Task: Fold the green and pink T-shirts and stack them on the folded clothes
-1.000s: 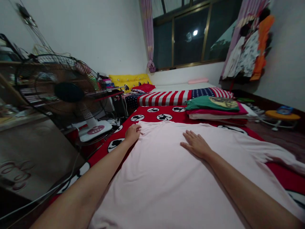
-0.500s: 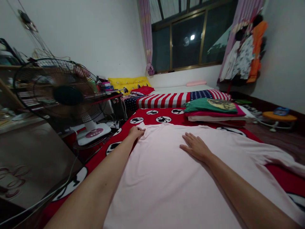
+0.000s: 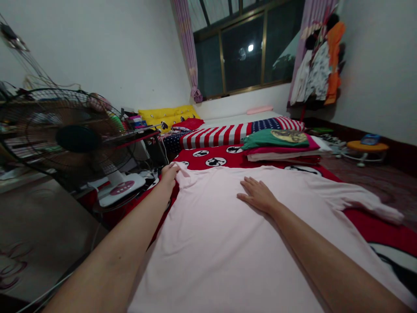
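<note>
A pale pink shirt (image 3: 208,234) lies spread out over a red bedcover (image 3: 391,234) with white circles and black figures. At the shirt's far left corner, my left hand (image 3: 170,173) is closed on the fabric of the left sleeve, which is bunched and slightly lifted there. My right hand (image 3: 259,194) rests flat on the upper middle of the shirt, fingers stretched out and a little apart. The other sleeve (image 3: 374,202) reaches out to the right, somewhat wrinkled.
Folded clothes (image 3: 280,145), green on top, are stacked beyond the shirt. A standing fan (image 3: 78,139) is close on the left. Behind are a striped, starred blanket (image 3: 211,137) and a yellow cushion (image 3: 163,115). An orange stool (image 3: 367,147) stands at the right.
My left hand has drawn the sleeve fabric outward to the left. The right hand stays flat on the shirt. The whole view has turned slightly to the right.
</note>
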Motion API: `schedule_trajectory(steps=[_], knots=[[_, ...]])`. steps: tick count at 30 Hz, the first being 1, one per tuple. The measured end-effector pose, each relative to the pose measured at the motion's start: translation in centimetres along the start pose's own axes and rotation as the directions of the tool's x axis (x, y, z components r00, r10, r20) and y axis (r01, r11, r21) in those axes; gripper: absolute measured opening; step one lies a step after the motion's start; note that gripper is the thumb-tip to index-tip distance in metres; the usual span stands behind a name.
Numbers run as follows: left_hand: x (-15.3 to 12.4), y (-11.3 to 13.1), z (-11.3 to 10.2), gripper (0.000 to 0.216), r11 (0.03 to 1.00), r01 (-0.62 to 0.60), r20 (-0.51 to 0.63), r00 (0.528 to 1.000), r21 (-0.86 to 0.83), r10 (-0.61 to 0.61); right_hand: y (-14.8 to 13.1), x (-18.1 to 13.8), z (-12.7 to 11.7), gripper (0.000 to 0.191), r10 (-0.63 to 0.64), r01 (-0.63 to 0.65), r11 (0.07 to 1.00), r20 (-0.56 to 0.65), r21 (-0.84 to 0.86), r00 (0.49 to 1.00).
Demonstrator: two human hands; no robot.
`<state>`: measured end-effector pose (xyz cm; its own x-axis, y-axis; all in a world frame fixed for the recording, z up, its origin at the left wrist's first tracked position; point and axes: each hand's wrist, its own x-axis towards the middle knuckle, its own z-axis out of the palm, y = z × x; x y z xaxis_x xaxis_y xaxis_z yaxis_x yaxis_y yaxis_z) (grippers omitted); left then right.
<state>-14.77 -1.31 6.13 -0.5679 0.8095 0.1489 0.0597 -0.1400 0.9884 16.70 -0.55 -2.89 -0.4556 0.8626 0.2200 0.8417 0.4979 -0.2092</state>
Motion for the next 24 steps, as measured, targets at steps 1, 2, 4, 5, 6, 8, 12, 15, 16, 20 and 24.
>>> schedule_trajectory(steps=[1,2,4,5,6,8,12,15,16,20,24], knots=[[-0.6,0.5,1.0,0.039,1.000,-0.012,0.058,0.998,-0.009,0.013,0.1,0.0,0.1,0.064,-0.001,0.001,1.000,0.001,0.003,1.000],[-1.3,1.0,2.0,0.044,1.000,-0.027,0.152,0.988,-0.012,0.028,0.2,0.1,0.1,0.063,-0.003,0.003,1.000,0.002,0.008,1.000],[-2.8,1.9,3.7,0.058,0.996,-0.087,0.404,0.911,-0.008,0.083,0.3,0.1,0.2,0.062,-0.007,0.007,1.000,0.003,0.019,1.000],[-3.4,2.3,4.2,0.064,0.991,-0.130,0.509,0.854,0.014,0.105,0.4,0.1,0.2,0.062,-0.010,0.010,1.000,0.002,0.025,1.000],[-4.0,2.5,4.5,0.068,0.983,-0.174,0.588,0.801,0.053,0.109,0.5,0.2,0.2,0.061,-0.013,0.013,0.999,0.001,0.031,1.000],[-4.8,2.4,3.9,0.069,0.949,-0.247,0.652,0.755,0.198,0.061,0.6,0.2,0.3,0.062,-0.015,0.015,0.999,-0.003,0.040,1.000],[-5.6,1.0,-0.7,0.049,0.736,-0.401,0.644,0.762,0.545,-0.061,0.5,0.2,0.2,0.060,-0.011,0.011,0.999,-0.016,0.039,1.000],[-7.3,0.4,-5.1,0.038,0.554,-0.498,0.675,0.718,0.667,-0.167,0.4,0.1,0.1,0.058,-0.016,0.016,1.000,-0.014,0.016,1.000],[-8.1,0.3,-6.4,0.037,0.514,-0.518,0.688,0.693,0.684,-0.217,0.3,0.1,0.1,0.059,-0.019,0.019,1.000,-0.007,0.003,1.000],[-11.9,0.7,-9.7,0.034,0.453,-0.550,0.708,0.612,0.702,-0.353,-0.1,0.2,-0.6,0.061,-0.014,0.017,0.999,0.062,-0.047,0.998],[-14.0,0.8,-10.7,0.026,0.356,-0.582,0.679,0.675,0.731,-0.290,-1.8,1.6,-2.8,0.045,0.094,-0.087,0.995,0.171,-0.052,0.981]])
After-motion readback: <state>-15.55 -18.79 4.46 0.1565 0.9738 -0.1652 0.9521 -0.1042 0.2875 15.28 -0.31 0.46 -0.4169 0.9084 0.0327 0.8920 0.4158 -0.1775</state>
